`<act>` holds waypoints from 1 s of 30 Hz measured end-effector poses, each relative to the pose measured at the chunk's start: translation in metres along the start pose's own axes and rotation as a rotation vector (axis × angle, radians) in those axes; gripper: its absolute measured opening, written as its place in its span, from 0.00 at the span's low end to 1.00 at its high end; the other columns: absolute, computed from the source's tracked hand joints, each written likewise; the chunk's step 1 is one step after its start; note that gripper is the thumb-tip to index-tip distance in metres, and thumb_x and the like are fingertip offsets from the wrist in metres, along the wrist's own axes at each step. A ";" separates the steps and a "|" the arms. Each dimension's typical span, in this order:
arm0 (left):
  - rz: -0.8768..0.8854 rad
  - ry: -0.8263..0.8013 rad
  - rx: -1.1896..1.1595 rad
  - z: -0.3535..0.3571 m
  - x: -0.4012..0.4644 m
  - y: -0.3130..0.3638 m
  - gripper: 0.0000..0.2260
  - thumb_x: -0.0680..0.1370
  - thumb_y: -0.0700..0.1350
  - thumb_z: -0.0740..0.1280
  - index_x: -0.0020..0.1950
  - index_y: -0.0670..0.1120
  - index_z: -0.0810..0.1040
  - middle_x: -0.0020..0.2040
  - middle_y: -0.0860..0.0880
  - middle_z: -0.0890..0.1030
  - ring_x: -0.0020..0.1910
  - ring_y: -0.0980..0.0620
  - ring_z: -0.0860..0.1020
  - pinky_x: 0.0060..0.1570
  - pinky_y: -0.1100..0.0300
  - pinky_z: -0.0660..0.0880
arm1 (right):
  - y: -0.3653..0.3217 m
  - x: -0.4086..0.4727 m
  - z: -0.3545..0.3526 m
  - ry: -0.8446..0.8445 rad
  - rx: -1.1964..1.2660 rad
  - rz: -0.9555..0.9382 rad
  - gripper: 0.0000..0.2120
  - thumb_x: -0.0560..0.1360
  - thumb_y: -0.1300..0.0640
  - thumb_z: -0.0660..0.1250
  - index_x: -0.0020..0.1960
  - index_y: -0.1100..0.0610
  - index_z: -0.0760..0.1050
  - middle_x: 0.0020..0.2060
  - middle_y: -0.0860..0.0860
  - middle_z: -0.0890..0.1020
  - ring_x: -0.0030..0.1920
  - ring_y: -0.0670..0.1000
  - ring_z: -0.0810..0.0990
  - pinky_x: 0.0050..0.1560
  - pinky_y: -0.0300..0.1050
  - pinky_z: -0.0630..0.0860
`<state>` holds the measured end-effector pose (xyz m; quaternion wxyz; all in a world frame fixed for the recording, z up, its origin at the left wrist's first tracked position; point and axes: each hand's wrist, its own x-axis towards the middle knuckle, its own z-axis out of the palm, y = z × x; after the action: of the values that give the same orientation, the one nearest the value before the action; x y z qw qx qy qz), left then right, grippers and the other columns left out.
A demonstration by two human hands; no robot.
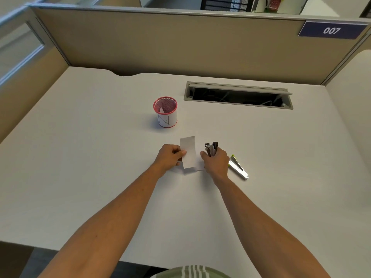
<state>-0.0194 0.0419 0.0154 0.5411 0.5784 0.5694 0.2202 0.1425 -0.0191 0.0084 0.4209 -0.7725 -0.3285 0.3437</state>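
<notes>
Left grip [170, 155] pinches a paper slip [188, 152], long axis upright; right grip [215, 163], just beside its right edge, clasps a dark stapler [211, 148] pointing up.

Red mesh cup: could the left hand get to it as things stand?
Probably yes: only bare desk lies between the left hand and the cup, just ahead of it. That hand holds a paper slip, though, so grasping the cup would mean freeing its fingers first.
</notes>
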 end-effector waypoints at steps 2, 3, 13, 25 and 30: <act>0.048 0.009 0.040 0.002 0.000 0.001 0.04 0.77 0.43 0.68 0.49 0.44 0.82 0.46 0.46 0.84 0.39 0.52 0.82 0.33 0.64 0.74 | -0.003 -0.001 -0.004 -0.081 0.215 0.073 0.12 0.71 0.52 0.73 0.38 0.59 0.75 0.32 0.51 0.79 0.24 0.50 0.71 0.25 0.41 0.70; 0.070 0.016 0.059 0.002 -0.001 0.002 0.05 0.77 0.43 0.69 0.50 0.44 0.82 0.46 0.47 0.84 0.39 0.53 0.81 0.33 0.64 0.75 | -0.005 -0.002 -0.006 -0.133 0.298 0.114 0.14 0.72 0.50 0.73 0.40 0.61 0.77 0.35 0.52 0.83 0.22 0.47 0.69 0.22 0.39 0.68; 0.358 0.093 0.217 0.007 -0.005 0.020 0.09 0.76 0.35 0.67 0.52 0.43 0.84 0.51 0.48 0.83 0.46 0.56 0.76 0.46 0.75 0.71 | -0.013 0.006 -0.025 -0.434 0.418 0.301 0.29 0.71 0.35 0.68 0.51 0.61 0.80 0.46 0.57 0.87 0.21 0.45 0.65 0.20 0.36 0.62; 0.310 0.068 0.038 0.012 -0.008 0.028 0.11 0.77 0.35 0.64 0.50 0.47 0.84 0.47 0.54 0.82 0.46 0.62 0.79 0.43 0.72 0.76 | -0.014 0.004 -0.031 -0.356 0.383 0.137 0.04 0.71 0.60 0.75 0.43 0.59 0.80 0.23 0.50 0.72 0.21 0.46 0.65 0.21 0.37 0.62; 0.138 0.018 -0.231 0.014 -0.013 0.031 0.13 0.79 0.39 0.59 0.47 0.49 0.83 0.49 0.47 0.83 0.47 0.50 0.82 0.38 0.65 0.80 | -0.013 0.004 -0.027 -0.285 0.361 0.051 0.04 0.71 0.60 0.75 0.42 0.59 0.80 0.26 0.49 0.77 0.20 0.47 0.66 0.20 0.38 0.64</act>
<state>0.0031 0.0324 0.0429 0.5827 0.5478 0.5040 0.3261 0.1637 -0.0224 0.0298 0.4930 -0.6364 -0.2982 0.5129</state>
